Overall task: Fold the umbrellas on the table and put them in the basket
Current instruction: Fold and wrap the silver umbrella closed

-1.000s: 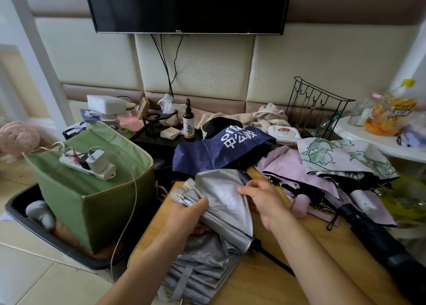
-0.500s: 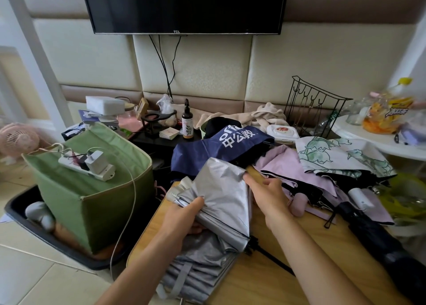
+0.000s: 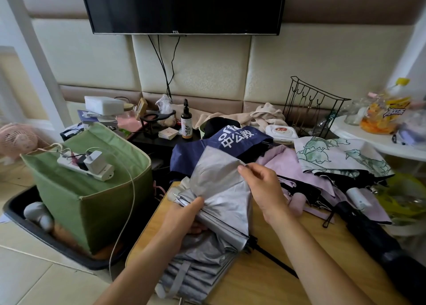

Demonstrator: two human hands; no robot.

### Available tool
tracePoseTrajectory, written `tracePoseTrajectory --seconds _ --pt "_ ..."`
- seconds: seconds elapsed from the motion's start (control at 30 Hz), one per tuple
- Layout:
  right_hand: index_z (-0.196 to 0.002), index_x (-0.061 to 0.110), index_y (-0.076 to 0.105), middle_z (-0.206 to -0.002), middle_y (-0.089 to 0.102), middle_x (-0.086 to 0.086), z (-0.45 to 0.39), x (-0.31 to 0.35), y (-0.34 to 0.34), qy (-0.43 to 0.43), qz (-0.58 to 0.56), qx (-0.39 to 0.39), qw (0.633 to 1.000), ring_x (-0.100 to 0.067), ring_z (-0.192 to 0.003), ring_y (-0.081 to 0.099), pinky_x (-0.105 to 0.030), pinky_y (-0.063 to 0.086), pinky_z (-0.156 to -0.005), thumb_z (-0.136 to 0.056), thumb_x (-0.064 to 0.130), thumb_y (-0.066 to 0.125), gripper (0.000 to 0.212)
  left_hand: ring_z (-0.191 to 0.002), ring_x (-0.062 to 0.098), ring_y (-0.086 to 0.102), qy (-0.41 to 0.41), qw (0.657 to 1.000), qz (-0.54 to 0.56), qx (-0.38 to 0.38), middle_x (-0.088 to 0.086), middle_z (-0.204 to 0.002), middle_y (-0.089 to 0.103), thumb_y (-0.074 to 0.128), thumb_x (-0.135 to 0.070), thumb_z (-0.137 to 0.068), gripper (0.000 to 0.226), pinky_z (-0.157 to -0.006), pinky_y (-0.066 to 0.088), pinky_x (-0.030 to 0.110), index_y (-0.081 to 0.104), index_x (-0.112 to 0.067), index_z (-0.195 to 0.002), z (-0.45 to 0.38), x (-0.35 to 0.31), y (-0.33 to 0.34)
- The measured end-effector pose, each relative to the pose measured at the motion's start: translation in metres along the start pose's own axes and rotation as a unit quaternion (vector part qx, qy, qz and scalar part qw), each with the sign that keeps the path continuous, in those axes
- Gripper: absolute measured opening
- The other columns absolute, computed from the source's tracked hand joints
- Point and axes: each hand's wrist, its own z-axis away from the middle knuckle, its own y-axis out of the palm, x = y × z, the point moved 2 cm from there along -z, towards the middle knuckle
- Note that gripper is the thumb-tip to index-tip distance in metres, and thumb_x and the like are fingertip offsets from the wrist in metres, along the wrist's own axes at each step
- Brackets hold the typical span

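A silver-grey umbrella [image 3: 216, 189] lies half gathered at the left end of the wooden table [image 3: 276, 279]. My left hand [image 3: 184, 219] grips its bunched ribs and cloth near the tip end. My right hand [image 3: 262, 187] pinches the edge of one silver panel and holds it up. Behind lie a navy umbrella [image 3: 221, 143] with white lettering, a pink umbrella [image 3: 285, 164], a white one with green leaf print [image 3: 334, 155], and a black folded umbrella [image 3: 378, 242] at the right. The green fabric basket [image 3: 92, 203] stands on the floor to the left of the table.
A white power strip [image 3: 85, 164] with a plugged charger lies across the basket's open top, its cable hanging down. The basket sits in a black tray [image 3: 25, 224]. A black wire rack [image 3: 311, 106], a spray bottle [image 3: 186, 122] and a wall television [image 3: 184, 5] are behind.
My right hand has lifted the silver panel's edge higher and spread it. My left hand kept its grip on the gathered ribs, shifting slightly.
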Motion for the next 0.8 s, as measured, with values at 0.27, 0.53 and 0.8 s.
tracePoseTrajectory --seconds 0.27,0.53,0.8 --pt "-0.109 -0.015 0.056 -0.1 0.058 -0.033 0.0 0.004 -0.002 0.065 -0.094 -0.106 0.988 -0.033 -0.079 0.055 -0.038 0.048 -0.07 -0.101 0.028 0.058 0.044 -0.061 0.033 0.074 -0.022 0.999 -0.032 0.01 0.022 -0.073 0.074 0.063 -0.04 -0.097 0.039 -0.049 0.058 0.03 0.065 -0.001 -0.103 -0.001 -0.009 0.001" --pt "-0.09 0.021 0.076 -0.09 0.075 0.008 -0.011 -0.012 -0.011 0.09 -0.031 -0.095 0.991 -0.011 -0.092 0.066 -0.025 0.048 -0.073 -0.091 0.036 0.076 0.015 -0.072 0.024 0.072 0.001 0.988 -0.135 0.076 0.015 -0.083 0.078 0.049 -0.021 -0.099 0.04 -0.062 0.056 0.027 0.063 0.015 -0.11 -0.004 -0.006 0.002" --pt "-0.082 0.028 0.074 -0.082 0.075 0.013 -0.009 -0.005 -0.017 -0.005 0.023 -0.164 0.986 -0.001 -0.081 0.068 -0.021 0.051 -0.073 -0.094 0.027 0.074 0.012 -0.06 0.011 0.065 0.056 0.976 -0.19 0.094 0.01 -0.08 0.076 0.066 -0.011 -0.092 0.006 -0.055 0.048 0.024 0.064 -0.008 -0.097 -0.011 0.005 0.006"
